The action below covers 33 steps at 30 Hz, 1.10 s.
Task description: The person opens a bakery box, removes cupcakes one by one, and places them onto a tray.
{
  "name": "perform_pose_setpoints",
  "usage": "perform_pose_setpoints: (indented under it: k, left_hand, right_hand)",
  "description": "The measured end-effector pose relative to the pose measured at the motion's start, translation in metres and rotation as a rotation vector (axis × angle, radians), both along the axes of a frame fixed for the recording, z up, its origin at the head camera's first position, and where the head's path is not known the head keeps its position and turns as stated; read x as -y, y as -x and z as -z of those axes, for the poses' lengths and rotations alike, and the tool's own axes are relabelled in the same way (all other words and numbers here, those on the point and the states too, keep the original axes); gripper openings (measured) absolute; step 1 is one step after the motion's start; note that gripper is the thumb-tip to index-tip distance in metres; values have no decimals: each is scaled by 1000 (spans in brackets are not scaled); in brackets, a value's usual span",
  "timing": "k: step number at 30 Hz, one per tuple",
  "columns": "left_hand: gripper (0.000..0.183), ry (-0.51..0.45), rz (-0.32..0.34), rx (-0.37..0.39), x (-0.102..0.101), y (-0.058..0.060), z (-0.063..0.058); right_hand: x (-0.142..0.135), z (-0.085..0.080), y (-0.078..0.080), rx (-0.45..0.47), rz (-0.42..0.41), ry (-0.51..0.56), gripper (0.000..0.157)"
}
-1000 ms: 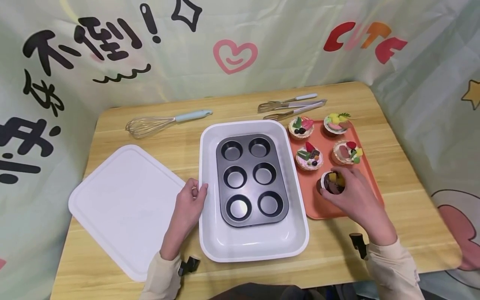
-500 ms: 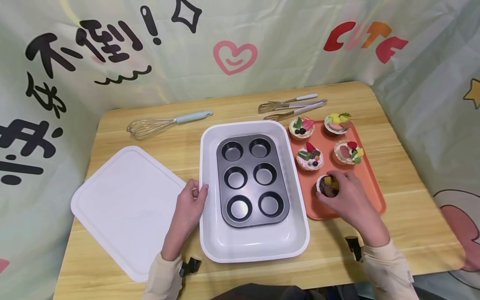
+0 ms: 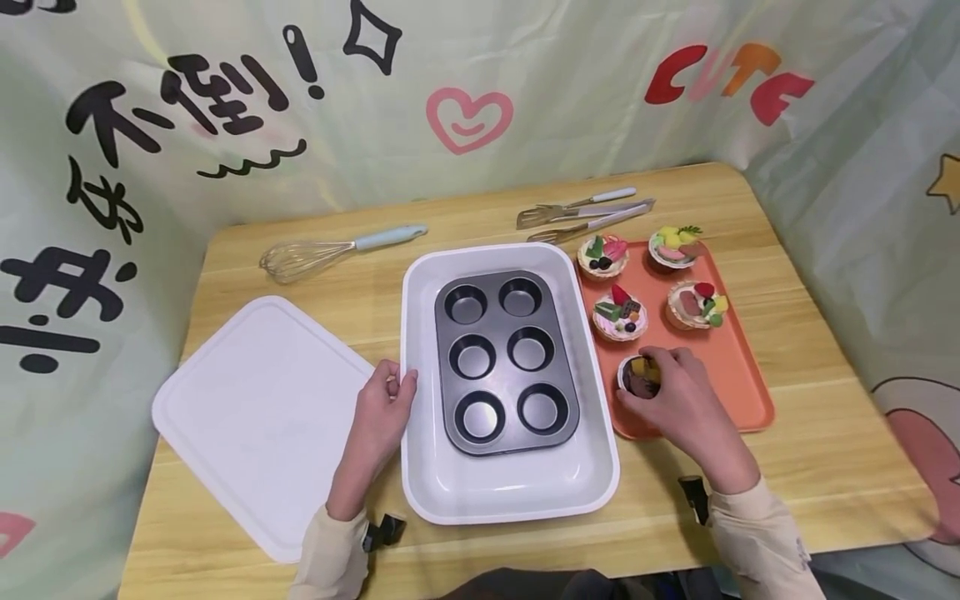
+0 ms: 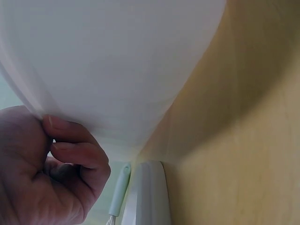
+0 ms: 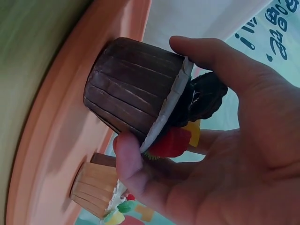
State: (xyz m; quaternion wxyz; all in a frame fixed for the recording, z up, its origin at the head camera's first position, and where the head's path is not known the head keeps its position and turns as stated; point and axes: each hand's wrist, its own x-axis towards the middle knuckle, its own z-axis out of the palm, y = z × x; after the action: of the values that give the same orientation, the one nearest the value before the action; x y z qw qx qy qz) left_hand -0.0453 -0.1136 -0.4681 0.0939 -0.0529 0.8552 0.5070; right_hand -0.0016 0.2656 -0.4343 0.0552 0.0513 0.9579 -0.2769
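Observation:
My right hand (image 3: pixel 680 408) grips a dark brown cupcake (image 5: pixel 133 82) by its rim, thumb and fingers on opposite sides. The cupcake is upright at the front left of the orange tray (image 3: pixel 738 383), its base right at the tray surface. Its topping, partly covered by my fingers, has chocolate, red and yellow pieces. With my left hand (image 3: pixel 381 408) I pinch the left rim of a white rectangular basin (image 3: pixel 510 504). Inside the basin lies a dark grey muffin pan (image 3: pixel 504 358) with several round cups, none holding a cake.
Several fruit-topped cupcakes (image 3: pixel 618 312) stand on the orange tray's back half. A white lid-like board (image 3: pixel 262 425) lies left of the basin. A whisk (image 3: pixel 337 250) lies at the back left; tongs (image 3: pixel 592 223) and other utensils lie at the back right.
My right hand has moved left across the orange tray with the dark cupcake, toward the basin. My left hand stays on the basin's rim. The head view has shifted slightly.

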Motion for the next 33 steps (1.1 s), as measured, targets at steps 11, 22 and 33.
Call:
perform_pose_setpoints:
  k: [11, 22, 33]
  left_hand:
    - [21, 22, 6, -26, 0, -2, 3]
    - [18, 60, 18, -56, -1, 2, 1]
    - [18, 62, 12, -16, -1, 4, -4]
  right_hand:
    - [3, 4, -1, -11, 4, -48, 64]
    - [4, 4, -1, 1, 62, -74, 71]
    - [2, 8, 1, -17, 51, -67, 73]
